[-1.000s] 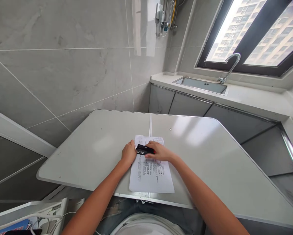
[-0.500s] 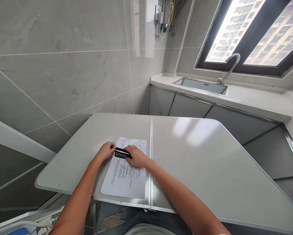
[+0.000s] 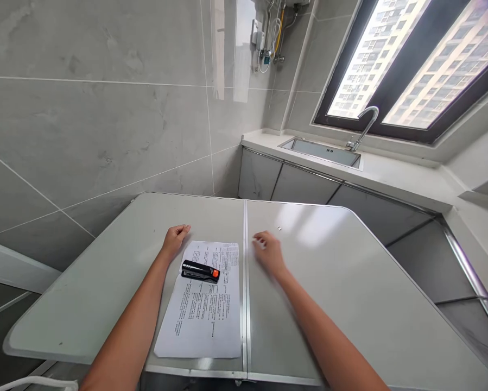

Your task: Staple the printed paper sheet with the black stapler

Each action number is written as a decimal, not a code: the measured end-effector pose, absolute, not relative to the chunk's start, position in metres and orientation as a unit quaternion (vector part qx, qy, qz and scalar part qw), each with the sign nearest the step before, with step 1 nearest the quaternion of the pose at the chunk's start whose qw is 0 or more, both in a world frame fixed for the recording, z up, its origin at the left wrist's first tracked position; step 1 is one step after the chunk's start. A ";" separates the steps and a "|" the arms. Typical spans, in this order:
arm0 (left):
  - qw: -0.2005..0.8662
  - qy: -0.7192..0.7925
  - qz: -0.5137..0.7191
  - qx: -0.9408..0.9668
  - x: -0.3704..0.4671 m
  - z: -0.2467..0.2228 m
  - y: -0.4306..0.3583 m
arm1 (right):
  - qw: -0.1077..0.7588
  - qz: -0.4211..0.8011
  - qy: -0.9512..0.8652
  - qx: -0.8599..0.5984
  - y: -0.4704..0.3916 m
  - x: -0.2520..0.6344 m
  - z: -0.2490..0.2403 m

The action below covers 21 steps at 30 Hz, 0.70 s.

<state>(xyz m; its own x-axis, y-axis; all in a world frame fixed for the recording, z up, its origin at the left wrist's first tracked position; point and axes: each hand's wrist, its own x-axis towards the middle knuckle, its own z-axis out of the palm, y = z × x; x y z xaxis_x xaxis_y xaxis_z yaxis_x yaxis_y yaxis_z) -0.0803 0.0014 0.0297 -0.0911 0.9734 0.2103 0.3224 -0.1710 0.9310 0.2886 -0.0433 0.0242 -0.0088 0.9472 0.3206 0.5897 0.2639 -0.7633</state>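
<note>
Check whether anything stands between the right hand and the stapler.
Nothing visible blocks the right hand from the stapler; only part of the paper and the seam of the table lie low between them.

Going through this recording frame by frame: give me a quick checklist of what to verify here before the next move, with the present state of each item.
1. Stapler lying on the printed paper: ok, it rests across the upper part.
2. Paper fully on the table: ok, on the left half, beside the metal seam.
3. Right hand off the stapler: ok, it is apart, across the seam.
4. Left hand off the stapler: ok, near the paper's upper left corner.
5. Left hand empty: cannot tell, its fingers are curled in.
6. Staple in the paper: cannot tell, none can be made out.
</note>
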 end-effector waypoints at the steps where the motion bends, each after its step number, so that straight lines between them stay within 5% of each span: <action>1: 0.344 0.540 0.498 0.584 -0.081 0.027 0.000 | 0.421 0.189 -0.655 -0.598 -0.032 0.315 0.022; 7: 0.396 0.503 0.552 0.533 -0.086 0.020 -0.002 | 0.379 0.135 -0.625 -0.669 0.021 0.399 0.014; 21: 0.387 0.535 0.507 0.554 -0.078 0.024 -0.001 | 0.362 0.155 -0.668 -0.631 0.046 0.330 0.031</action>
<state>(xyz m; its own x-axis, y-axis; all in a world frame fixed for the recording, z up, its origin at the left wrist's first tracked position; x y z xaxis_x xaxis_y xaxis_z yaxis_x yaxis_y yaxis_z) -0.0783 -0.0014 0.0241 -0.0867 0.9851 0.1483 0.2003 -0.1285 0.9713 0.3302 0.0458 0.0309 0.0584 0.9559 0.2878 0.7310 0.1554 -0.6644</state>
